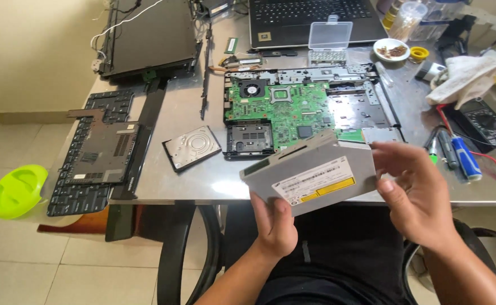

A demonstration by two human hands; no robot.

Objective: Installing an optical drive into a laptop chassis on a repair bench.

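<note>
Steel-grey table (202,186) carries a laptop far into teardown, I judge: the green motherboard (282,110) lies bare in its base, with the keyboard (84,186), bottom cover (104,152) and hard drive (191,147) set off to the left. Both hands lift the optical drive (310,178) above the near edge, freed from the chassis; my left hand (273,226) grips its underside, my right hand (414,192) pinches its end.

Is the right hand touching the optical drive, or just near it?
Touching. The head view shows the right hand with fingers on the right edge of the grey optical drive, while the left hand grips its lower edge.
</note>
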